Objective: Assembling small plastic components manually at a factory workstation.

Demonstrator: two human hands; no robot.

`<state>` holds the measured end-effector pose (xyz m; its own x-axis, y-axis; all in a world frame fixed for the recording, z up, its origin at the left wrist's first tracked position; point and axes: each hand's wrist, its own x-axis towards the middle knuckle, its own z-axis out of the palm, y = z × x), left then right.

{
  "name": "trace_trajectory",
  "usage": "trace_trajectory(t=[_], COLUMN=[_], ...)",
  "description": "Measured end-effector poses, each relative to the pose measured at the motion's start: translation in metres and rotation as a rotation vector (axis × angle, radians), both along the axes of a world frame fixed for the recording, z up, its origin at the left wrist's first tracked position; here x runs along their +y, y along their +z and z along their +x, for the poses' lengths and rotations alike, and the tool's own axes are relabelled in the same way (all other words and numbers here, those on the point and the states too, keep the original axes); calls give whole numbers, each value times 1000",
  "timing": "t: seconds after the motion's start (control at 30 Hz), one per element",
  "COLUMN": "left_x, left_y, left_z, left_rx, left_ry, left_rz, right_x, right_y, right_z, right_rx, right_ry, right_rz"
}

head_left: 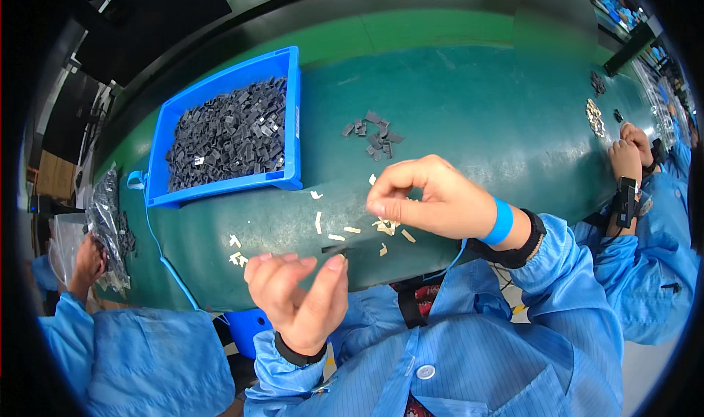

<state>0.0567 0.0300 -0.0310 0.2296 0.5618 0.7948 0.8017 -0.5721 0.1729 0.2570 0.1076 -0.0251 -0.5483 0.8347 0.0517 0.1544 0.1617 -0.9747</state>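
Observation:
My left hand (299,300) is palm up near the table's front edge, fingers curled loosely and apart from the thumb. A small blurred black plastic piece (336,248) shows just beyond its thumb tip; whether they touch I cannot tell. To the right, my right hand (433,197) hovers over the table with thumb and forefinger pinched together, hiding whatever is between them. Under and beside it lies a small heap of cream-coloured strips (384,226), with more strips scattered to the left. Farther back is a loose group of black plastic pieces (375,134).
A blue bin (293,124) full of black pieces stands at the back left. A blue coiled cord (176,274) runs along its near side. At left, a co-worker's hand (89,259) touches a clear plastic bag (108,219). Another co-worker's hands (628,153) work at far right.

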Motion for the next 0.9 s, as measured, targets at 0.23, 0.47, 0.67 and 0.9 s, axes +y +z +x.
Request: trace_trajectory(t=[0.23, 0.47, 0.67, 0.9], left_x=[3, 0, 1, 0], left_y=[2, 29, 32, 27], left_z=[17, 26, 48, 38], left_rx=[166, 237, 227, 139], left_ry=[-72, -105, -179, 32], left_rz=[105, 242, 220, -65], right_x=[-5, -5, -19, -6], right_y=[10, 3, 5, 15], right_z=[8, -16, 2, 13], right_rx=[202, 293, 125, 85], right_ry=[212, 302, 46, -267], right_rz=[-154, -81, 109, 294])
